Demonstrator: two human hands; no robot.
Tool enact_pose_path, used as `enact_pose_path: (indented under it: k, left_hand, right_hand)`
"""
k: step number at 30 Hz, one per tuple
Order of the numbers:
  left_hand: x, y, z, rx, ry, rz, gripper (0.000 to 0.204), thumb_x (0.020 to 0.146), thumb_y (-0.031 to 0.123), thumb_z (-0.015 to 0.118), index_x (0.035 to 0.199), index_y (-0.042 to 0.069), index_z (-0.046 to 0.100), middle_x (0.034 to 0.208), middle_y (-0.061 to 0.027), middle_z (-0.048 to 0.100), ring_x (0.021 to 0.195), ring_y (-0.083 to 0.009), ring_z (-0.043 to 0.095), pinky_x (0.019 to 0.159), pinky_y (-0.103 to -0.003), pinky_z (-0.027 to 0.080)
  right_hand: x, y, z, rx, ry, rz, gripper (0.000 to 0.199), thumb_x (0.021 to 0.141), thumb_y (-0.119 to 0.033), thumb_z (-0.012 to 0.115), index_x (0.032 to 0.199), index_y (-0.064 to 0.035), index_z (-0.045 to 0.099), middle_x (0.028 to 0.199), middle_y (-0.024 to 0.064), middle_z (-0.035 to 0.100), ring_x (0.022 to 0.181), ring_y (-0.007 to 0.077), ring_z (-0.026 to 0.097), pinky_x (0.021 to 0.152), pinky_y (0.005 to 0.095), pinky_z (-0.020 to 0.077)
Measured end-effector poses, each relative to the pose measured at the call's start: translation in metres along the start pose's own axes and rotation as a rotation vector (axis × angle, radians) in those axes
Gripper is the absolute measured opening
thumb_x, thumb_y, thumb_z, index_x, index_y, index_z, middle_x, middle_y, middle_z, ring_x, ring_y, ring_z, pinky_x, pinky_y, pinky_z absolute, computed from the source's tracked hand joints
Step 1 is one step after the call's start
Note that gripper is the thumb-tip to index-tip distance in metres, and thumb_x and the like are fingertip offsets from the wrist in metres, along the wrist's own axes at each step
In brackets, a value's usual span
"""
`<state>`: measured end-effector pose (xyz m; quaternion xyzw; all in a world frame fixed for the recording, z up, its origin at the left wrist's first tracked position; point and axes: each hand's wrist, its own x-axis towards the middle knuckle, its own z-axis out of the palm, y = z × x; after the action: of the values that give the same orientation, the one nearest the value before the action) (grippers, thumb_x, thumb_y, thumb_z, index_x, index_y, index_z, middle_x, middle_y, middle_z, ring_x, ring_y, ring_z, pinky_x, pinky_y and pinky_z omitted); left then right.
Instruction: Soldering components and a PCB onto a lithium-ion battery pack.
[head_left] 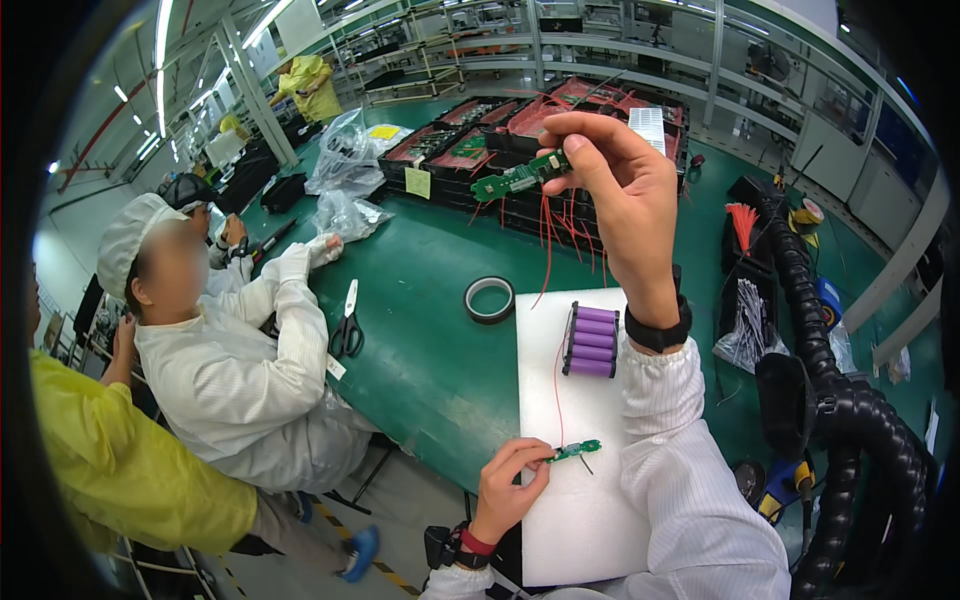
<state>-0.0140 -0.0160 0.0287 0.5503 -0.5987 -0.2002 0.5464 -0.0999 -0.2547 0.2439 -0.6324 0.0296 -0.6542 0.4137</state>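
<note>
Here the right hand (625, 185) pinches a green circuit board (520, 177) with red wires, raised above the white foam pad (580, 500). The left hand (510, 485) pinches a smaller green board (575, 451) on that pad, below the purple battery pack (592, 340).

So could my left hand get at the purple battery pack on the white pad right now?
Probably yes, once freed: the left hand is pinching a small green board low on the white pad, and only bare pad and a thin red wire lie before the purple battery pack.
</note>
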Motion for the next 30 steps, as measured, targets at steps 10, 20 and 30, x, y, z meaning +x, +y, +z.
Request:
enact_pose_path:
  k: [10,20,30]
  left_hand:
    - [0.0002,0.0018,0.0002,0.004,0.008,0.01,0.023,0.08,-0.011,0.071,0.1,0.0,0.072,0.102,-0.0092,0.07,0.078,-0.0172,0.069,0.071,-0.027,0.056]
    - [0.0025,-0.0022,0.0009,-0.002,0.005,0.014,0.023,0.08,-0.011,0.07,0.1,0.0,0.071,0.102,-0.0093,0.07,0.079,-0.0175,0.07,0.072,-0.028,0.056]
    - [0.0009,-0.0026,0.0007,-0.001,-0.003,0.011,0.024,0.079,-0.012,0.07,0.101,0.0,0.072,0.103,-0.009,0.07,0.079,-0.0171,0.07,0.072,-0.028,0.056]
  right_hand:
    - [-0.0004,-0.0014,-0.001,-0.016,-0.004,-0.007,0.02,0.1,-0.005,0.06,0.113,0.0046,0.071,0.106,0.0116,0.073,0.094,0.0144,0.07,0.071,0.0272,0.0624]
    - [0.0017,0.0043,-0.0037,-0.063,-0.023,-0.034,0.024,0.101,-0.01,0.061,0.117,0.006,0.07,0.107,0.0142,0.073,0.096,0.0165,0.07,0.075,0.027,0.0612]
    - [0.0011,0.0047,-0.0061,-0.073,-0.016,-0.041,0.024,0.101,-0.009,0.061,0.118,0.0061,0.07,0.108,0.0146,0.073,0.098,0.0173,0.071,0.075,0.0275,0.0616]
